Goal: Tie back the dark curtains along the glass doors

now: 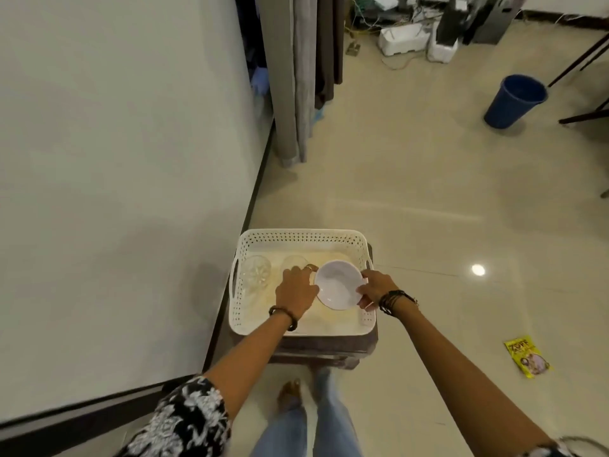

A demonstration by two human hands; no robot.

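Both hands hold a white bowl [337, 285] over a white basket [301, 237]: the right hand [375, 288] grips its rim, the left hand [296, 291] seems to. The dark curtains [326, 51] hang untied ahead.

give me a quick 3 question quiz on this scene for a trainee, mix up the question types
1. True or false: both hands touch the white bowl.
2. Where do the curtains hang relative to the white basket?
A. beyond it, along the left wall
B. right beside the blue bucket
C. behind the person
3. Fill in: two clear ___ sit in the basket's left part.

Key
1. True: the left hand and right hand hold its opposite edges.
2. A
3. glasses
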